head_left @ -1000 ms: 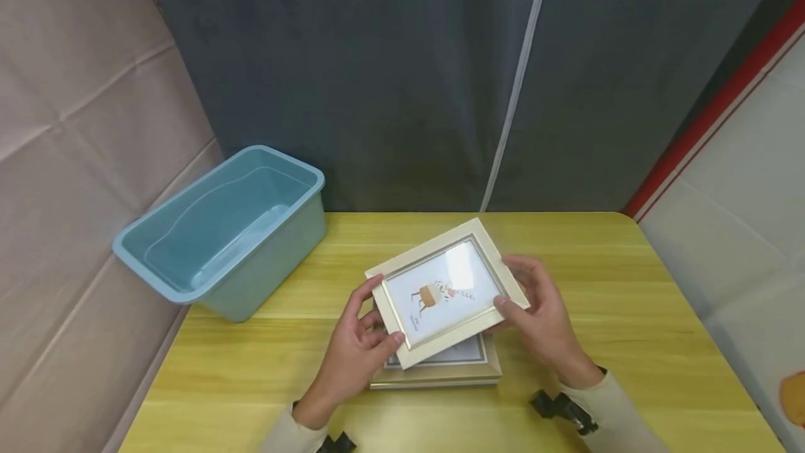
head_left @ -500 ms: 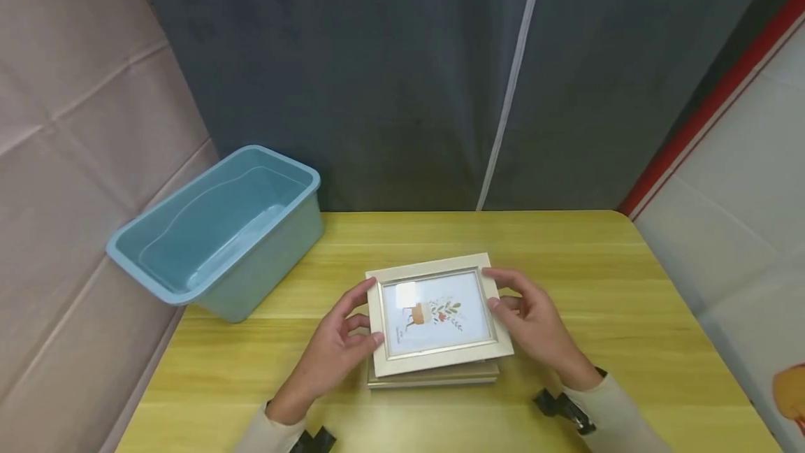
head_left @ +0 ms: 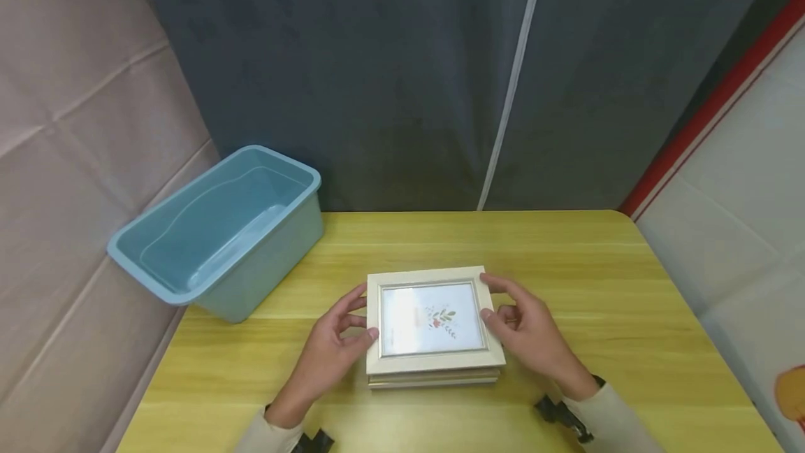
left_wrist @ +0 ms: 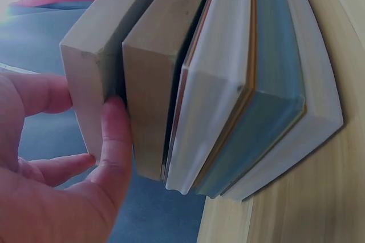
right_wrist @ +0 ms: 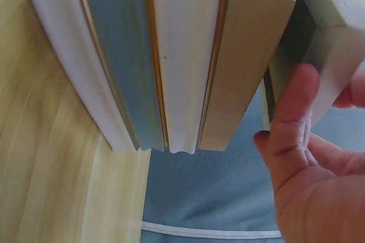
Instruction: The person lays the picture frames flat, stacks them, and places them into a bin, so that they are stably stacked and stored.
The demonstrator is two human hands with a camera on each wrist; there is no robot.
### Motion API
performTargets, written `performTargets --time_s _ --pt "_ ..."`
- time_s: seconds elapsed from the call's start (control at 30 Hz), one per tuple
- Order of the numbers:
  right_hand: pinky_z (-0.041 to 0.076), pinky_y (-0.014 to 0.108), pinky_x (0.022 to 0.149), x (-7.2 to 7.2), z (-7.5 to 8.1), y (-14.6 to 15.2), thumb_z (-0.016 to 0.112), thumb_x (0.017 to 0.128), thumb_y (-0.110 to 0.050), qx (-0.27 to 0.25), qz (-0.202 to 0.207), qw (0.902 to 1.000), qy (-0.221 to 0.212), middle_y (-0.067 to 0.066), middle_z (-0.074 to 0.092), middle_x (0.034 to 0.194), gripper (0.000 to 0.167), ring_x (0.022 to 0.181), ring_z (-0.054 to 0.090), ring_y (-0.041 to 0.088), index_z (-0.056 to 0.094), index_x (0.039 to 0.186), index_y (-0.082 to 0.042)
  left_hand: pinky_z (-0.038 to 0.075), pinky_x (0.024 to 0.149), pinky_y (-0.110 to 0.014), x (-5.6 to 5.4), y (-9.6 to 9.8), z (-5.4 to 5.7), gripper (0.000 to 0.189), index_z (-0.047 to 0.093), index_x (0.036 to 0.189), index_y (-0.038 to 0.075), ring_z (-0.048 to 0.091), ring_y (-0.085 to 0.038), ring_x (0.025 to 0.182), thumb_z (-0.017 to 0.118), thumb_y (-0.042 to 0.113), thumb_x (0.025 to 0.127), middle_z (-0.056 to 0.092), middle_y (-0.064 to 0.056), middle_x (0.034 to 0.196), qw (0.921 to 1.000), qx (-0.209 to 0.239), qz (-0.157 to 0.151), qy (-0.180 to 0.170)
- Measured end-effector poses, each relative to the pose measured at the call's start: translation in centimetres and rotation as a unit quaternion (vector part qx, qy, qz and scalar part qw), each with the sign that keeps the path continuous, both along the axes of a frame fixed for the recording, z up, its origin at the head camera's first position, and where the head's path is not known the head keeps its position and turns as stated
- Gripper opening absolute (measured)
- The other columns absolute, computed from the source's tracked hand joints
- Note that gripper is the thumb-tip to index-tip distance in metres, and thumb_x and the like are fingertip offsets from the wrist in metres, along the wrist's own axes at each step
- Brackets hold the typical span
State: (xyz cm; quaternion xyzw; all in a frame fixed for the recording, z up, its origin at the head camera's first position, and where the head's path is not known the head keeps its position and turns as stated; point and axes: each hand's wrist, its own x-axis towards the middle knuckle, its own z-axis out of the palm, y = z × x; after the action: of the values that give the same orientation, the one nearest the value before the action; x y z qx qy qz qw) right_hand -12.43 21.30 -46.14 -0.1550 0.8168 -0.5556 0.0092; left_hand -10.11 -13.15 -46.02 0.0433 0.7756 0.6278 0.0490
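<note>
A cream picture frame (head_left: 434, 362), with a floral print behind its glass, lies nearly level over a stack of several other frames. My left hand (head_left: 330, 351) holds its left side, and my right hand (head_left: 531, 334) grips the right side by the edge. Below it, the left wrist view shows a tan frame (left_wrist: 151, 63), a white frame (left_wrist: 214, 92), a blue frame (left_wrist: 279, 55) and a white frame (left_wrist: 316, 106) at the bottom. A narrow gap separates the held frame (right_wrist: 339, 55) from the tan frame (right_wrist: 251, 43) in the right wrist view.
The stack stands on a wood-grain table (head_left: 629, 299) near its front. At the back left is a blue plastic bin (head_left: 270, 243), with nothing seen inside. A dark curtain (head_left: 377, 89) hangs behind the table, and pale panels flank both sides.
Both hands have lowered the cream frame toward the stack and turned it from a tilt to nearly square with the frames below. The bin has stayed put.
</note>
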Motion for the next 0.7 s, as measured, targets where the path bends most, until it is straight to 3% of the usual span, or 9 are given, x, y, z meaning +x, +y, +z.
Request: performTargets --time_s 0.2,0.5,0.7 --pt "0.047 0.022 0.046 0.23 -0.25 -0.09 0.074 0.098 -0.01 0.054 0.004 0.9984 0.012 0.017 0.061 0.136 0.06 0.056 0.051 0.004 0.053 0.154 -0.016 0.063 0.08 -0.025 0.28 -0.05 -0.22 0.071 0.052 0.156 0.021 0.067 -0.023 0.108 0.081 0.01 0.092 0.063 -0.013 0.144 0.9997 -0.02 0.016 0.004" --pt "0.049 0.025 0.046 0.31 -0.25 -0.3 0.077 0.097 -0.013 0.072 -0.019 0.9972 -0.002 0.018 0.064 0.137 0.063 0.056 0.054 0.007 0.052 0.154 -0.017 0.061 0.062 -0.027 0.35 0.42 -0.04 0.068 0.057 0.153 0.022 0.067 -0.021 0.105 0.082 0.012 0.091 0.068 -0.007 0.139 0.9979 -0.049 0.041 0.007" --pt "0.048 0.024 0.046 0.41 -0.11 -0.61 0.078 0.095 -0.014 0.091 -0.037 0.9952 -0.001 0.017 0.066 0.138 0.06 0.057 0.055 0.007 0.056 0.151 -0.016 0.061 0.061 -0.028 0.39 0.42 0.07 0.068 0.057 0.153 0.023 0.067 -0.021 0.104 0.082 0.011 0.091 0.068 -0.006 0.139 0.9971 -0.064 0.038 0.016"
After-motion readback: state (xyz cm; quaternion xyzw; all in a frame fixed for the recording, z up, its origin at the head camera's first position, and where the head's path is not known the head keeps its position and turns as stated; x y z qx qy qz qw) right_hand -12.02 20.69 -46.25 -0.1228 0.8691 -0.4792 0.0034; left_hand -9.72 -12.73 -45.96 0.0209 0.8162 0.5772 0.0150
